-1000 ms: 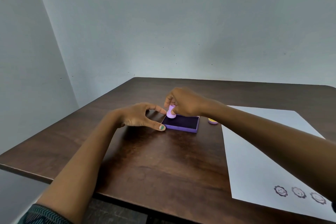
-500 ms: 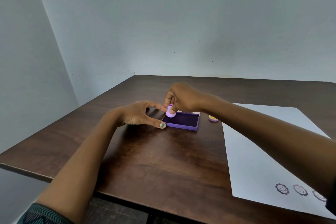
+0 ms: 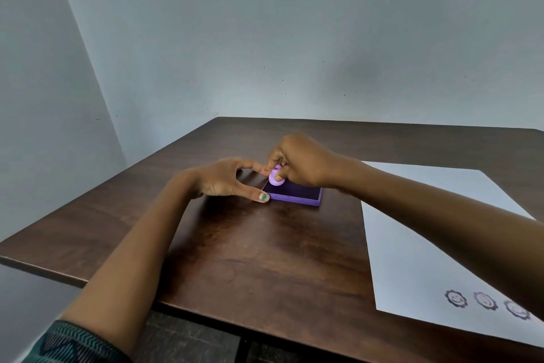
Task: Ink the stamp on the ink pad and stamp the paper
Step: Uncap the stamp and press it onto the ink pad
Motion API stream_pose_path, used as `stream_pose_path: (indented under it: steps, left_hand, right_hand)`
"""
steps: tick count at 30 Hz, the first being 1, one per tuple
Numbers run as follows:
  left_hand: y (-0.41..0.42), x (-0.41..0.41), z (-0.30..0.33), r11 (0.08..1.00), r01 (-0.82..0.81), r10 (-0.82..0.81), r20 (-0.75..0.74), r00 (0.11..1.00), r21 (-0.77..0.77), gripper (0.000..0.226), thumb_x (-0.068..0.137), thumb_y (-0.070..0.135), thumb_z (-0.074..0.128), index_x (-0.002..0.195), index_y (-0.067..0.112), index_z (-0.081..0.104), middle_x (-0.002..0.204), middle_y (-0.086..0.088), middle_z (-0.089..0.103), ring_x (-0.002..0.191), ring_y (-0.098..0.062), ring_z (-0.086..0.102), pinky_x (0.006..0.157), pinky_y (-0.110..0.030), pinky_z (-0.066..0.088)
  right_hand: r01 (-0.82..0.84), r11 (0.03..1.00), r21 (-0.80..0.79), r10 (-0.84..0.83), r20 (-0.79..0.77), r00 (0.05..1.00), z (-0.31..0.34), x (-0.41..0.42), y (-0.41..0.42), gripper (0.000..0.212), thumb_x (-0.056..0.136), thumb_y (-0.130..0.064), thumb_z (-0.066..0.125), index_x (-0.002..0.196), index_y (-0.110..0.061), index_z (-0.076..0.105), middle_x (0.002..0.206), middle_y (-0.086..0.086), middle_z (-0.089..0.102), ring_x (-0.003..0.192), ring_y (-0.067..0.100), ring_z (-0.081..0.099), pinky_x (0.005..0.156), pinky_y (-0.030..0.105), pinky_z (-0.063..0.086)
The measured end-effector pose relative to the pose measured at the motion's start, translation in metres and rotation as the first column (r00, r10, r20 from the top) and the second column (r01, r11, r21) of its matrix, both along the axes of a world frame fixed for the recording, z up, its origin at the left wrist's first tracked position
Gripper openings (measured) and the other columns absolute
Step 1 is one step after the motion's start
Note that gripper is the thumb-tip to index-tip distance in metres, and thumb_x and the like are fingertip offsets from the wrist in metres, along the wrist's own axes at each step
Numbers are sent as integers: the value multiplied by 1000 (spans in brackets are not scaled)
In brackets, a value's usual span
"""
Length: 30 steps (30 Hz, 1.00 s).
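While the left hand [image 3: 226,178] braces the ink pad [image 3: 294,193], the right hand [image 3: 297,162] has tipped the stamp [image 3: 276,178] on the pad's far left corner.

A second ago the pale purple stamp stood more upright under the fingers; now it leans so its round base shows toward the camera, though it is hard to tell whether the face is pressed to the dark ink or just lifting off. The right hand pinches the stamp from above with fingertips and thumb. The left hand is spread, thumb and forefinger framing the pad's left end on the brown surface [image 3: 250,259], as before. The white paper [image 3: 412,230] lies well apart to the right, three smiling flower prints [image 3: 455,298] along its near edge. The inking step looks nearly finished, so carrying the stamp over to the paper likely comes next.
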<state>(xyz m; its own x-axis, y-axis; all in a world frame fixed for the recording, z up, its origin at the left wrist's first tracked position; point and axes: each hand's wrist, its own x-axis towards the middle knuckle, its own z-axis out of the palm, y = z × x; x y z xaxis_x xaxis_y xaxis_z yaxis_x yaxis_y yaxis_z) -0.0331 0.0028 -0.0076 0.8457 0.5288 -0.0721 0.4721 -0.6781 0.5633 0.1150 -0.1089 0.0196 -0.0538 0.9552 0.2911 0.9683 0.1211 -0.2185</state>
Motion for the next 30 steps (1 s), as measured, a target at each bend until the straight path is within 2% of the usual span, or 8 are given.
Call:
stream_pose_path:
  steps: [2, 5, 8, 10, 16, 21, 26, 30]
  left_hand:
    - [1, 0, 0, 1000, -7, 7, -6, 1000, 8, 65, 52, 65, 74, 113, 52, 56, 140, 14, 43, 131, -11, 34, 103, -28, 23]
    - [-1, -1, 1, 1000, -7, 7, -6, 1000, 2, 64, 50, 65, 73, 111, 53, 56, 141, 13, 42, 132, -11, 33, 102, -27, 23]
    - [-1, -1, 1, 1000, -4, 4, -6, 1000, -13, 64, 51, 63, 74, 112, 51, 57, 140, 13, 42, 132, -11, 32, 100, -26, 22]
    - [-2, -1, 2, 1000, -9, 9, -9, 1000, -18, 64, 51, 63, 74, 111, 52, 57, 138, 14, 42, 132, -11, 32, 100, -26, 22]
    - [-3, -1, 2, 1000, -9, 9, -3, 1000, -18, 50, 55, 59, 75, 101, 56, 56, 132, 15, 42, 127, -10, 34, 98, -25, 23]
    - [-5, -1, 3, 1000, -21, 21, -14, 1000, -18, 57, 53, 61, 74, 107, 53, 56, 133, 13, 42, 127, -13, 34, 97, -27, 24]
    - [-6, -1, 4, 999, -26, 26, -21, 999, -18, 58, 51, 62, 73, 106, 54, 55, 132, 15, 41, 127, -12, 34, 98, -27, 24]
    - [-5, -1, 4, 999, -25, 24, -18, 1000, -25, 56, 52, 61, 73, 105, 55, 54, 127, 17, 39, 122, -8, 32, 96, -26, 22]
  right_hand:
    - [-11, 1000, 0, 11, 51, 999, 1, -1, 1, 22, 75, -4, 69, 97, -5, 73, 96, 15, 74, 86, 27, 66, 66, 25, 41]
    - [-4, 999, -53, 4, -2, 1000, 8, 2, 4, 23, 73, -6, 72, 96, -4, 73, 97, 13, 74, 89, 24, 66, 61, 18, 36]
    - [16, 995, -96, -20, -37, 999, 14, 3, 6, 25, 72, -8, 74, 97, -6, 73, 99, 12, 74, 93, 24, 66, 74, 24, 45]
    - [26, 995, -101, -29, -23, 999, 15, 1, 7, 26, 72, -9, 75, 97, -5, 73, 100, 12, 74, 93, 24, 66, 74, 24, 45]
    - [4, 1000, 7, -4, 43, 999, 2, 0, 2, 22, 71, -6, 71, 93, -5, 74, 94, 13, 75, 85, 24, 67, 68, 26, 43]
    - [1, 999, -34, -6, -131, 991, 4, 8, -2, 25, 72, -5, 73, 97, -6, 74, 98, 12, 75, 77, 12, 61, 60, 14, 40]
    - [-2, 981, -196, -6, -40, 999, 22, 2, 10, 27, 72, -7, 74, 99, -5, 72, 99, 13, 73, 82, 19, 62, 64, 22, 42]
    - [-18, 992, -129, 20, 17, 1000, 15, 0, 8, 25, 72, -5, 73, 97, -3, 72, 97, 14, 73, 77, 15, 57, 54, 18, 32]
